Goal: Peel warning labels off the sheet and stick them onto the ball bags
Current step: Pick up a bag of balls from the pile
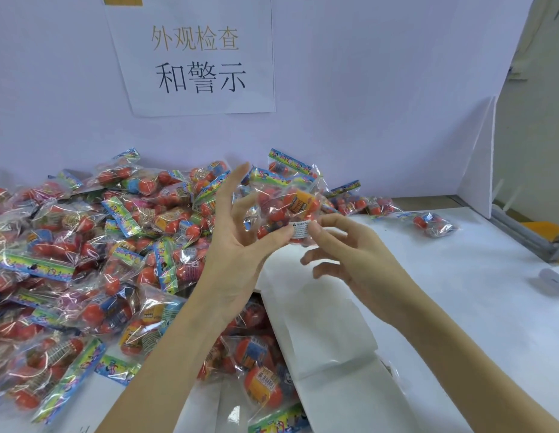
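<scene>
Head view: a pale wall [365, 89] carrying a printed paper sign [194, 57] backs a white tabletop [459, 260], its left half heaped with a pile of ball bags [84, 260]. A white sheet [318, 323] lies beneath the raised arms. The left hand [237, 245] holds one ball bag [281, 201] aloft, fingers spread, while right hand [350, 245] fingers pinch the warning label [300, 229] against it.

Factory packing bench: bagged-toy heap [84, 260]
</scene>
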The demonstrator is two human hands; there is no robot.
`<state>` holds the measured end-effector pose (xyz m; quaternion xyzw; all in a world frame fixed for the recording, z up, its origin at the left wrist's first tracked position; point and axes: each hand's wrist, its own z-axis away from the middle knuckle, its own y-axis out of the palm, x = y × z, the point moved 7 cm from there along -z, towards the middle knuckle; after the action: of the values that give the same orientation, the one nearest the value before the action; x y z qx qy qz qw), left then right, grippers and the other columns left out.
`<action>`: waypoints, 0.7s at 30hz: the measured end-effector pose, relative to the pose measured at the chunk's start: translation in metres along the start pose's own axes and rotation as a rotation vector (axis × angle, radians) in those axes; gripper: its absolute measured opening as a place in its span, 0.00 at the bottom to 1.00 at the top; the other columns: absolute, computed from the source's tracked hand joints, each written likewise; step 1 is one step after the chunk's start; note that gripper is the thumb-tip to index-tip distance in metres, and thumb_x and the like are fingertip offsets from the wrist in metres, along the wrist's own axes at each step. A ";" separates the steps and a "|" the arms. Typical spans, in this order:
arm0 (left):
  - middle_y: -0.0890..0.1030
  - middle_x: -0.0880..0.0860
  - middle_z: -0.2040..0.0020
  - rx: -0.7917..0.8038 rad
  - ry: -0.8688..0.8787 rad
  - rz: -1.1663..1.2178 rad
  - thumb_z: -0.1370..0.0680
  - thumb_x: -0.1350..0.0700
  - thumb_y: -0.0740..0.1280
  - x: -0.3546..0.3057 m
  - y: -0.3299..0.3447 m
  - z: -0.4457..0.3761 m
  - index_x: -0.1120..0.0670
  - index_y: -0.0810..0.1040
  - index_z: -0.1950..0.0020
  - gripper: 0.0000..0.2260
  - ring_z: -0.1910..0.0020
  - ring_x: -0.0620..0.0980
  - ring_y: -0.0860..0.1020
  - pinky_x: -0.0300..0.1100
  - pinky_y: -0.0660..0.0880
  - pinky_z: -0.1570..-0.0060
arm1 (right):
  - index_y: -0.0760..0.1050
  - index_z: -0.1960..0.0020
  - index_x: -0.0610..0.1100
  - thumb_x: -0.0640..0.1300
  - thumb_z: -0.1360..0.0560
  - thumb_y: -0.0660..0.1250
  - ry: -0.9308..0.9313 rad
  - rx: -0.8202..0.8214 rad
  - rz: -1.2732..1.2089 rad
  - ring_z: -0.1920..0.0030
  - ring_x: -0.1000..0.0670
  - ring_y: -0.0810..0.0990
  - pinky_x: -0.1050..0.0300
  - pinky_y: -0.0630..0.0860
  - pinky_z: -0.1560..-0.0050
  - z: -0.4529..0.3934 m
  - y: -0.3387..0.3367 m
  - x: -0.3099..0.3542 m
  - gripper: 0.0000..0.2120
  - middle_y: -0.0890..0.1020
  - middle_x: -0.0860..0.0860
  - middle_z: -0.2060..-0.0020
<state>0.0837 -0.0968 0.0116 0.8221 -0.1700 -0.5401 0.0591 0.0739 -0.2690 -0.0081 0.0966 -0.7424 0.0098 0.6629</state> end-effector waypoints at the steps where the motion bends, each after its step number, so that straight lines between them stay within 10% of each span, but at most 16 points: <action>1: 0.81 0.49 0.40 -0.012 -0.015 0.014 0.30 0.62 0.81 0.001 -0.001 0.000 0.34 0.67 0.24 0.42 0.42 0.60 0.84 0.65 0.77 0.34 | 0.79 0.46 0.41 0.51 0.25 0.74 0.001 0.032 -0.060 0.58 0.46 0.84 0.58 0.80 0.58 0.001 0.004 0.000 0.15 0.83 0.46 0.58; 5: 0.84 0.44 0.53 -0.051 -0.051 -0.026 0.31 0.61 0.82 0.008 -0.004 0.000 0.36 0.64 0.22 0.46 0.44 0.54 0.86 0.56 0.81 0.38 | 0.78 0.50 0.41 0.45 0.26 0.75 0.019 0.030 -0.205 0.60 0.48 0.81 0.61 0.80 0.55 0.000 0.006 -0.004 0.09 0.81 0.45 0.61; 10: 0.84 0.49 0.40 -0.135 -0.128 -0.276 0.42 0.46 0.88 0.013 -0.013 0.000 0.30 0.64 0.26 0.51 0.43 0.47 0.86 0.46 0.82 0.44 | 0.83 0.48 0.38 0.45 0.27 0.75 -0.002 -0.055 -0.172 0.62 0.50 0.78 0.62 0.79 0.57 -0.005 -0.004 -0.010 0.13 0.81 0.47 0.63; 14: 0.82 0.41 0.38 -0.110 -0.167 -0.365 0.38 0.36 0.83 0.008 -0.017 -0.002 0.36 0.80 0.36 0.32 0.48 0.40 0.83 0.32 0.76 0.51 | 0.86 0.51 0.44 0.50 0.24 0.77 -0.118 -0.045 0.133 0.66 0.49 0.75 0.59 0.75 0.60 -0.005 -0.006 0.000 0.09 0.80 0.48 0.66; 21: 0.87 0.56 0.46 -0.018 -0.238 -0.303 0.33 0.38 0.80 0.005 -0.020 -0.003 0.54 0.86 0.47 0.24 0.48 0.47 0.83 0.42 0.74 0.39 | 0.84 0.54 0.45 0.53 0.23 0.73 -0.222 -0.156 0.141 0.62 0.51 0.76 0.58 0.74 0.58 -0.002 -0.008 0.009 0.11 0.83 0.51 0.63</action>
<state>0.0930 -0.0802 0.0028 0.7682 -0.0452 -0.6376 -0.0360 0.0758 -0.2775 0.0005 -0.0071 -0.8146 -0.0122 0.5798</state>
